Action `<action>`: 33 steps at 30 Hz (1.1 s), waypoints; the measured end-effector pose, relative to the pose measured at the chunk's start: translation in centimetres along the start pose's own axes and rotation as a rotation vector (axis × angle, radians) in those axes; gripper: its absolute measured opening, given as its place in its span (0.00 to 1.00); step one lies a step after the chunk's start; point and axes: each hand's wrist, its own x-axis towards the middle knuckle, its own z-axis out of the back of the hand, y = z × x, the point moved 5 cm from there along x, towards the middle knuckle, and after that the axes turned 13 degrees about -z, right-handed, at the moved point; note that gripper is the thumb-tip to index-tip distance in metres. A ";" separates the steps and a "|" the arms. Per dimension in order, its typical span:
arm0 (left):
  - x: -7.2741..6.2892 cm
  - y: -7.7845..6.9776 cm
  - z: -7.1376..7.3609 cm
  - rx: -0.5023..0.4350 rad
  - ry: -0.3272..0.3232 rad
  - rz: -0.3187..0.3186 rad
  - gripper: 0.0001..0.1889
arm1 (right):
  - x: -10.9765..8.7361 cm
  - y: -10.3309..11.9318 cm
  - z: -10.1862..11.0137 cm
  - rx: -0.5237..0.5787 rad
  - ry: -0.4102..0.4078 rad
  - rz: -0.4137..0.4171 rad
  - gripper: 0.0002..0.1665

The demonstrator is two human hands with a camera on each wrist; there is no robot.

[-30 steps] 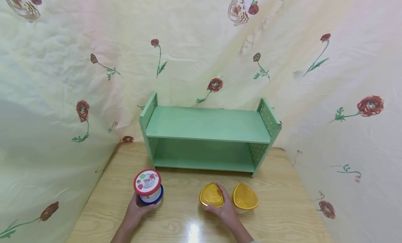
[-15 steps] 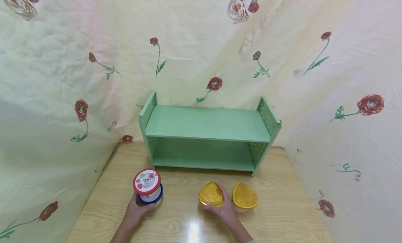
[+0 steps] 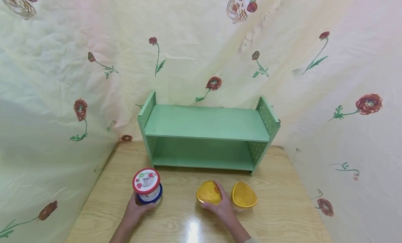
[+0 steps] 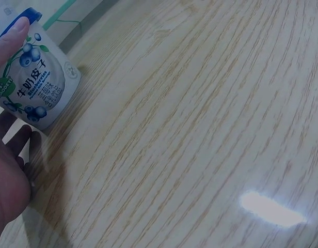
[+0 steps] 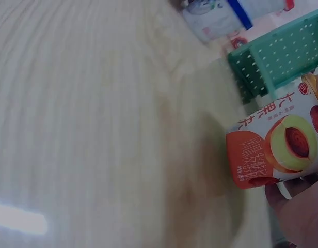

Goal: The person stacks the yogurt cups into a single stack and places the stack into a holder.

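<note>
At the left of the head view, my left hand (image 3: 133,210) grips a blue-lidded yogurt tub (image 4: 37,85) with blueberries printed on its side. A second tub with a red-rimmed white lid (image 3: 146,181) is stacked on top of it. My right hand (image 3: 224,206) holds a rounded-triangular cup with a yellow lid (image 3: 208,192), thumb on the near side and fingers round the far right. The right wrist view shows that cup's orange and white side (image 5: 275,144) with a cut peach on it. Just right of this hand stands another yellow-lidded cup (image 3: 244,195).
Behind the hands a green two-tier shelf (image 3: 207,122) with perforated side panels stands on the wooden table (image 3: 176,218). Floral cloth (image 3: 188,61) hangs at the back and along both sides.
My right hand has shifted slightly left with its yellow-lidded cup, widening the gap to the other cup. My left hand and the two stacked tubs look the same.
</note>
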 end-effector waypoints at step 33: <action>-0.1 -1.1 0.1 -0.019 0.019 -0.103 0.54 | -0.4 20.9 -10.6 0.103 0.296 0.121 0.58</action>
